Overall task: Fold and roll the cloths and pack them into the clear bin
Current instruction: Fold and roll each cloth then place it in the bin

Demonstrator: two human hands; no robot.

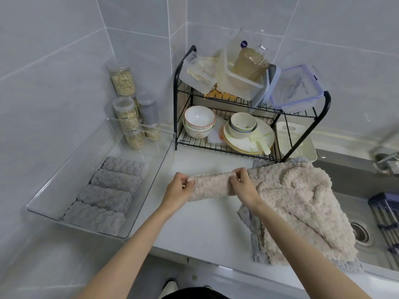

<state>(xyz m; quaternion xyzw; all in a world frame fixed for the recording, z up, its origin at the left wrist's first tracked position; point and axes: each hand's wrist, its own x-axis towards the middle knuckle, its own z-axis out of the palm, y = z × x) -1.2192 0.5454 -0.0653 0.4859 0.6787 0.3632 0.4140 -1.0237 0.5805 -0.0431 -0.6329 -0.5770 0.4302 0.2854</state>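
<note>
Standing at the counter (205, 223): you face a pale worktop that runs from a tiled corner on your left to the sink on your right.
Sink (345, 180): steel basin at the right edge, with a heap of cloths draped over its near lip.
Dish rack (175, 104): black two-tier frame against the back wall, plastic containers on top, bowls and plates below.
Clear bin (64, 190): sits on the counter to your left, well apart from your hands.
Cloth pile (302, 208): loose beige cloths over grey ones, lying just right of your right forearm.
Grey rolls (108, 195): four rolled cloths lie side by side in a row inside the bin.
Beige cloth (211, 186): partly rolled on the counter in front of the rack, stretched between your two hands.
Jars (124, 79): clear canisters of grain stand stacked in the corner behind the bin.
Right hand (241, 186): fingers curled over the roll's right end, gripping it.
Left hand (179, 190): thumb and fingertips pinch the roll's left end.
</note>
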